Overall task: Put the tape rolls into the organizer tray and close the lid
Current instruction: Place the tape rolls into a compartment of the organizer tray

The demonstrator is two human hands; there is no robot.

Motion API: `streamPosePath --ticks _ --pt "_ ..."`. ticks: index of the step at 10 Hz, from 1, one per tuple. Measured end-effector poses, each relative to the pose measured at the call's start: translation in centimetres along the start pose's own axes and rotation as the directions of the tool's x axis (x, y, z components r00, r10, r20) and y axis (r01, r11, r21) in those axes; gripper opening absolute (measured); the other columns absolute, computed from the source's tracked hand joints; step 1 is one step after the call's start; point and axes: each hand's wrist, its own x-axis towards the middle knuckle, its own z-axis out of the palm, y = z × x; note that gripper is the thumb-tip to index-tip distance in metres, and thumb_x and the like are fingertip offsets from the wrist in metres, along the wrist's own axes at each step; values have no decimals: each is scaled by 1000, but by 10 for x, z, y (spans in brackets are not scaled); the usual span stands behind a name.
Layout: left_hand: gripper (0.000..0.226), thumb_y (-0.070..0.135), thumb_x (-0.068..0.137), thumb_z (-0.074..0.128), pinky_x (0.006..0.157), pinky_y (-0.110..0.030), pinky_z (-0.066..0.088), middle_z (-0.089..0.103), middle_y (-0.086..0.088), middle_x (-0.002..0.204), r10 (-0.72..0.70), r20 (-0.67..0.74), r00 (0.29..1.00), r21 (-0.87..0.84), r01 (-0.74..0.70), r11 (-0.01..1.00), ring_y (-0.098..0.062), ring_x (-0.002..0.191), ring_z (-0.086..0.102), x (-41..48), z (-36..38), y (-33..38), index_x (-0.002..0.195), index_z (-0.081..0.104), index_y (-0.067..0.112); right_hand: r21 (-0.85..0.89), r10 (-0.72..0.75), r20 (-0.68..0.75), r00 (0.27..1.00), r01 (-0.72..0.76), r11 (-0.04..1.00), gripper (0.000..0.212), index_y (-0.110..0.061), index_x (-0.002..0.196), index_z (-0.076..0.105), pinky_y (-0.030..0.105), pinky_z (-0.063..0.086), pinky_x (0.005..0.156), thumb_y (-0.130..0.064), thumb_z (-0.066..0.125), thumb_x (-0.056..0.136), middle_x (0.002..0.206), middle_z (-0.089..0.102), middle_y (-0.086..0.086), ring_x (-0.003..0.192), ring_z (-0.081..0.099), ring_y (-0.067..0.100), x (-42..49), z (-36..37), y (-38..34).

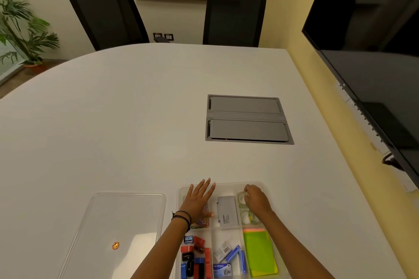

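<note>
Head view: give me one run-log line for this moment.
right hand: on tape roll in organizer tray | left hand: flat over tray | lid: off, left of tray

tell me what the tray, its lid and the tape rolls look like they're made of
Organizer tray: frosted translucent plastic; the contents show dimly through the walls. Lid: clear glossy plastic, since the table shows through and light glints off it. Tape rolls: likely clear glossy film, as they look see-through with bright highlights.
</note>
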Motion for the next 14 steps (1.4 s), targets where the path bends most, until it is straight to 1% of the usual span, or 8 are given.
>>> streamPosePath --ticks 1,3,5,6,8,9,11,14 --pt "90 48 89 54 120 -48 -6 -14 -8 160 2 -3 1000 -2 -2 1000 -27 148 -10 0 0 -1 149 -7 20 -61 -34 67 997 39 997 26 -2 116 51 37 48 87 -10 42 93 118 56 18 105 57 29 0 3 -6" --pt "90 48 89 55 119 -48 -6 -14 -8 160 1 -1 1000 -7 -1 1000 -27 148 -10 1 2 -2 149 -7 20 -179 -36 155 987 64 982 36 -9 127 43 37 47 88 -3 38 92 128 44 19 114 50 31 1 12 -17" --pt "91 49 88 55 119 -49 -7 -13 -8 160 -3 -3 1000 -14 3 1000 -27 148 -10 2 5 -3 149 -7 21 -154 -18 189 982 48 987 38 -10 123 45 36 48 85 0 45 87 128 41 18 111 51 31 5 13 -12" --pt "92 50 88 55 119 -48 -7 -14 -8 160 -2 -4 1000 -14 2 1000 -26 148 -10 3 5 -3 149 -7 21 -151 -27 209 977 59 987 45 -11 128 41 37 48 85 -1 49 86 130 38 17 114 48 31 3 14 -9" --pt "92 49 88 55 119 -49 -6 -13 -8 160 2 -4 1000 0 -2 1000 -26 148 -10 3 4 -3 149 -7 20 -141 -39 78 996 50 989 32 -10 118 49 32 45 69 -3 52 87 121 45 15 108 49 27 -5 21 -10" --pt "91 48 88 55 119 -49 -6 -13 -7 160 0 -6 1000 1 0 1000 -26 148 -11 3 4 -2 149 -7 20 -119 -23 -19 1000 20 993 35 -13 120 52 31 50 74 -1 52 87 120 47 12 108 49 24 -10 27 -8" --pt "91 49 88 55 119 -49 -6 -13 -7 160 1 -5 1000 6 0 1000 -26 148 -11 3 5 -3 149 -7 20 -85 48 -77 996 -54 995 41 -13 120 53 33 52 78 7 48 85 124 46 10 113 46 24 -10 28 -9" --pt "91 50 88 54 119 -48 -7 -13 -7 160 0 0 1000 -8 0 1000 -26 148 -11 3 5 -3 149 -8 21 48 138 -126 982 -132 990 27 -11 111 56 26 46 70 1 55 87 121 48 12 107 50 23 -10 30 -18"
